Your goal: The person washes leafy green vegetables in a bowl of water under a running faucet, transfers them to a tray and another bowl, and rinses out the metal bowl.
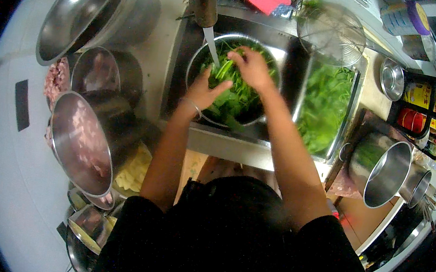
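Note:
A round metal pot (195,57) stands in the sink (175,95), full of leafy greens (231,113). Water (212,48) runs from the faucet (201,3) onto them. On the pot's left side, my left hand (206,90), with a bracelet at the wrist, has its thumb spread away from the fingers, which rest against the greens. My right hand (251,70) reaches in from the right and is closed on a bunch of green stems near the water stream. Some of its fingertips are hidden among the leaves.
More greens (322,105) fill the right basin, with a wire strainer (333,33) above it. Metal pots (84,141) with pale pink contents and a large tilted bowl (84,5) stand at left. An empty-looking pot (387,173) and a black rack (432,116) are at right.

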The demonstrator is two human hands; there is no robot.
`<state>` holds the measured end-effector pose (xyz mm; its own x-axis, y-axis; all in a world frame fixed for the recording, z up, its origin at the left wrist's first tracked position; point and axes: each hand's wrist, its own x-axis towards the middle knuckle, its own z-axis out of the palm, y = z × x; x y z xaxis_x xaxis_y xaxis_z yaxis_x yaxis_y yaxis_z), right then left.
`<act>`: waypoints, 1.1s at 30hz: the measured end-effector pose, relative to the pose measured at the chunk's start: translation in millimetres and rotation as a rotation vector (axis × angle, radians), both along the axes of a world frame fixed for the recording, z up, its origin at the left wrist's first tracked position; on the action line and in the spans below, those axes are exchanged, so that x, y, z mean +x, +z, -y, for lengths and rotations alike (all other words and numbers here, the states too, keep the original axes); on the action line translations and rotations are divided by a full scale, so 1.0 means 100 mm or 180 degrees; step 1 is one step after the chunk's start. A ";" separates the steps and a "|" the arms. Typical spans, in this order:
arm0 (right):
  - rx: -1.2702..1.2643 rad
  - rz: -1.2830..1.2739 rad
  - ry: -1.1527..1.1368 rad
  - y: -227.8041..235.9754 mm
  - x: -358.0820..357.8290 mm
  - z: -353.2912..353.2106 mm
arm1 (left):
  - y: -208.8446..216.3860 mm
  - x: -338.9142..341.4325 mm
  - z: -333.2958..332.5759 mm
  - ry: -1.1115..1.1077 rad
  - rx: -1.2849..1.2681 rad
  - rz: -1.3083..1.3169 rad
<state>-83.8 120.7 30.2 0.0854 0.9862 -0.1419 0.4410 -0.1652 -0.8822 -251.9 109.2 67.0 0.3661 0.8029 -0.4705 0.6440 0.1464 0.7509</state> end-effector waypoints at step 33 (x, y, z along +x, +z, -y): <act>-0.1856 -0.1771 -0.0735 -1.04 0.17 0.04 | -1.68 0.17 -0.56 0.1986 -0.1586 0.0789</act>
